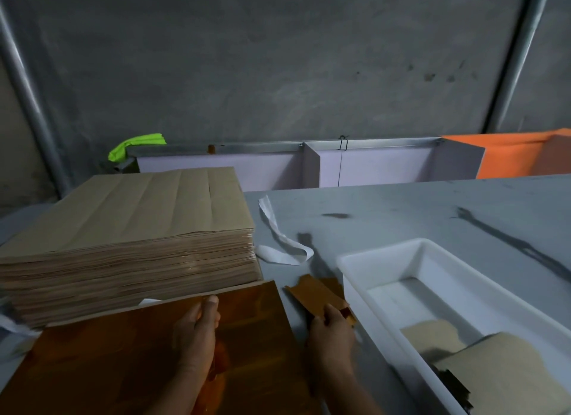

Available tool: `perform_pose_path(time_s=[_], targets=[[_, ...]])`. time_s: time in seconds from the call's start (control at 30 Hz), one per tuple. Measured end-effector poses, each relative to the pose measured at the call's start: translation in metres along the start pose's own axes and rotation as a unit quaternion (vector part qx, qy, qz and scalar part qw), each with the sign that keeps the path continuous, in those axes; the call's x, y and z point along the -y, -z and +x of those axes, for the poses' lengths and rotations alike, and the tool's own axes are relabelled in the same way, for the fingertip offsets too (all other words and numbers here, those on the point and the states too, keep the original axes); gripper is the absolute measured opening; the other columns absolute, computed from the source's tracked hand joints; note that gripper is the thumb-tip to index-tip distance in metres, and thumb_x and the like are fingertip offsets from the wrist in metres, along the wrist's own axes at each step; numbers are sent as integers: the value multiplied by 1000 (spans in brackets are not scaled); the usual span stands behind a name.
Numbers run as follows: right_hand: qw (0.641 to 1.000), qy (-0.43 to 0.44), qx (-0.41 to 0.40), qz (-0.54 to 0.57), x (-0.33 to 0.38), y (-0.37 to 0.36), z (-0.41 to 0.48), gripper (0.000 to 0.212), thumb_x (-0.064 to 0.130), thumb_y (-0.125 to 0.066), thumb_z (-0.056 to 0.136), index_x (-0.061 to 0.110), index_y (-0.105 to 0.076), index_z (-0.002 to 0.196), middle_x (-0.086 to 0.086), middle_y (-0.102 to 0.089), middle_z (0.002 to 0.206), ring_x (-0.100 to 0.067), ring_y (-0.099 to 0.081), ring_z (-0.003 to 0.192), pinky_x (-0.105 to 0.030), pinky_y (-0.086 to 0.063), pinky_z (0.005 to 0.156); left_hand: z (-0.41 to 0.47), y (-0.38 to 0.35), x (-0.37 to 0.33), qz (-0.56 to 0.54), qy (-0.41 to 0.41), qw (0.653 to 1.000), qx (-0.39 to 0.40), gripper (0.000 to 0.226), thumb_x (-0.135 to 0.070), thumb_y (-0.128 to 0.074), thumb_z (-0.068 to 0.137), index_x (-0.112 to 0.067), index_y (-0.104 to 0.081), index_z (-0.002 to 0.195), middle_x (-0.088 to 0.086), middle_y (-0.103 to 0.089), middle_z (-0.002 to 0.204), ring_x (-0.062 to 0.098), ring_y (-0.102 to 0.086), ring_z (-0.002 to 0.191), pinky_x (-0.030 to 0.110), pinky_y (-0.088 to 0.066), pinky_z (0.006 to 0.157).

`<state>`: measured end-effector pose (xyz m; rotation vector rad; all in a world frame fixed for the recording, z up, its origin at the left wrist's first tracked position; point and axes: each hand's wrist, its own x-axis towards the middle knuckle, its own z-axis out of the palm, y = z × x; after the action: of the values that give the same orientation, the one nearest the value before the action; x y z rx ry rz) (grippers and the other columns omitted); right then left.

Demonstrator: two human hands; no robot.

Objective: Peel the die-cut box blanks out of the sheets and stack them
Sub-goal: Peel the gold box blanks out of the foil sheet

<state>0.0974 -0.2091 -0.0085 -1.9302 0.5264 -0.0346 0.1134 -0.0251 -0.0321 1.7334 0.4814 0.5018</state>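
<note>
Inside white tub [380,251], tan box blanks [506,363]

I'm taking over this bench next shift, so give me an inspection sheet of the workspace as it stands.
Surface: grey table, dark smears across it.
Job's things: tall stack of brown sheets at left; glossy brown sheet lying in front of it; small blank; white tub at right with brown pieces inside.
Clutter: white paper strips beside the stack.
Hands: left hand rests on the glossy brown sheet; right hand pinches the blank.
Cables: thin wire hooked on the rail behind the table.
Surroundings: grey wall, pale dividers, green cloth, orange panel.
</note>
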Motion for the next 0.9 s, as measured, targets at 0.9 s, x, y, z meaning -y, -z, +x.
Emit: perform_pose_path(time_s=[0.9], targets=[[971, 171, 75, -149, -14, 19, -29, 28, 16, -49, 102, 17, -64, 125, -1, -67, 120, -14, -64, 97, -31, -55, 85, -54, 63, -38, 312, -131, 882, 329, 13, -28, -60, 93, -40, -63, 100, -18, -57, 106, 0, -57, 95, 16, -45, 75]])
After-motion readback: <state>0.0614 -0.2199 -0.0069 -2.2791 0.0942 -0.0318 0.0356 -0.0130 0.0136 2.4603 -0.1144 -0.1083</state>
